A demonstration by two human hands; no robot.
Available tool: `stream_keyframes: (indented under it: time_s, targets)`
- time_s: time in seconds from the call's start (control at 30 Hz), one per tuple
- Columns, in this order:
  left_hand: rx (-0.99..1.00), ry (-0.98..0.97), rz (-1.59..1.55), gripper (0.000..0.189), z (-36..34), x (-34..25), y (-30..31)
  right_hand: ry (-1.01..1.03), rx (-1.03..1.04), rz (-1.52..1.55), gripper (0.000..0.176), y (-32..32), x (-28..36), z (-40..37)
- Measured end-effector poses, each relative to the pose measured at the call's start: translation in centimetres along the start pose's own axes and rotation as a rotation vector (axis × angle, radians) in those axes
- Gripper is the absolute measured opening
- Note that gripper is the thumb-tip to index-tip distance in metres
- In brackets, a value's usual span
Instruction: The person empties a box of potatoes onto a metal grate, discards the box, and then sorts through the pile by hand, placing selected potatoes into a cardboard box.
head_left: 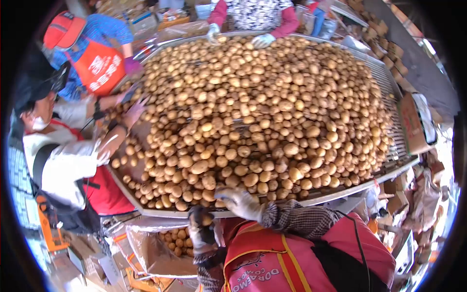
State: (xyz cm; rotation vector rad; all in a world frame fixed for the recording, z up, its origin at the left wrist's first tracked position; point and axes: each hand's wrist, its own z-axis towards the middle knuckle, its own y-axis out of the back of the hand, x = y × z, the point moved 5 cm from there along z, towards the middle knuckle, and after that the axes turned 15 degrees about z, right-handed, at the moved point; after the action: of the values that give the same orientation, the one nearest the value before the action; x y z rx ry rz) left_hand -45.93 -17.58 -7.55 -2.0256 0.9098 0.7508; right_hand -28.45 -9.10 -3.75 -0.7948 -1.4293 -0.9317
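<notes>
My left hand (200, 228), in a dark grey glove, is at the near edge of the sorting table (170, 213), above a plastic-lined carton (160, 263). Its fingers are closed around a potato (207, 220). In a pale work glove, my right hand (241, 203) reaches over the table's near rim. Its fingers stretch to the left over the nearest potatoes (250, 180), and nothing shows gripped in them. A big heap of round, brown-yellow potatoes covers most of the slatted metal table. More potatoes (176, 242) lie inside the carton.
On the left, a person in a white shirt (63, 160) has both hands at the potatoes. Behind stands a person in a red apron (99, 68). Across the table, gloved hands (262, 41) touch the heap. A cardboard box (413, 124) stands at the right edge.
</notes>
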Motion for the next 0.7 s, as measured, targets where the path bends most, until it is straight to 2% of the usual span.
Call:
stream_keyframes:
  time_s: [0.07,0.13,0.17,0.2,0.23,0.27,0.3,0.33,0.37,0.4,0.43,0.47,0.5,0.53,0.57,0.6,0.67,0.7]
  targets:
    - [0.103,-0.232,0.144,0.035,-0.5,0.5,4.7,0.04,0.042,-0.043,0.026,-1.4,-0.3,-2.1]
    - [-0.156,-0.128,0.334,0.032,-4.6,-1.8,5.9,0.159,0.071,-0.114,0.027,-2.5,-2.6,-4.7]
    - [-0.209,-0.181,0.5,0.031,-4.6,-1.0,8.7,0.257,0.071,-0.252,0.028,-2.3,-2.1,-5.9]
    - [-0.224,-0.21,0.588,0.031,-4.0,0.8,12.8,0.255,0.047,-0.257,0.028,-1.4,-1.8,-6.6]
    - [-0.241,-0.239,0.676,0.031,-3.3,2.5,16.9,0.344,-0.02,-0.317,0.028,-0.2,-0.8,-7.3]
    - [-0.39,-0.162,0.753,0.032,-2.5,5.0,22.3,0.429,-0.084,-0.377,0.028,1.0,0.1,-8.2]
    - [-0.543,-0.085,0.828,0.034,-2.2,6.0,25.5,0.283,-0.056,-0.357,0.027,2.4,-0.6,-9.2]
    - [-0.53,-0.088,0.839,0.034,-2.0,5.6,26.1,-0.057,0.048,-0.264,0.024,4.1,-0.4,-9.7]
    - [-0.515,0.141,0.542,0.034,-2.0,6.6,27.2,-0.02,-0.06,-0.349,0.025,5.6,-0.2,-11.3]
    - [-0.506,0.356,0.231,0.035,-2.7,7.6,28.3,-0.208,-0.126,-0.31,0.028,6.8,-0.5,-13.0]
    - [-0.371,0.371,0.175,0.034,-4.4,6.0,24.1,0.122,-0.114,-0.615,0.033,7.6,-1.1,-14.8]
    - [-0.278,0.351,0.099,0.034,-6.2,3.4,19.0,-0.053,-0.139,-0.638,0.034,8.3,0.3,-15.7]
    - [-0.226,0.475,-0.019,0.034,-5.7,4.4,20.5,-0.12,-0.232,-0.49,0.032,9.6,-0.9,-16.3]
    - [-0.205,0.49,-0.087,0.035,-5.9,4.3,19.5,-0.178,-0.319,-0.353,0.03,9.9,-1.3,-16.9]
    - [-0.413,0.507,-0.331,0.033,-4.6,6.4,20.8,-0.256,-0.342,-0.278,0.027,10.3,-3.2,-17.9]
    - [-0.292,0.392,-0.379,0.029,-5.2,5.3,20.6,-0.218,-0.386,-0.268,0.026,9.7,-1.7,-17.7]
    - [-0.092,0.119,-0.449,0.02,-6.0,2.1,19.5,-0.144,-0.433,-0.246,0.027,10.0,-4.3,-18.8]
    - [-0.123,0.077,-0.466,0.02,-6.2,0.7,20.6,-0.128,-0.41,-0.293,0.028,9.8,-4.2,-18.8]
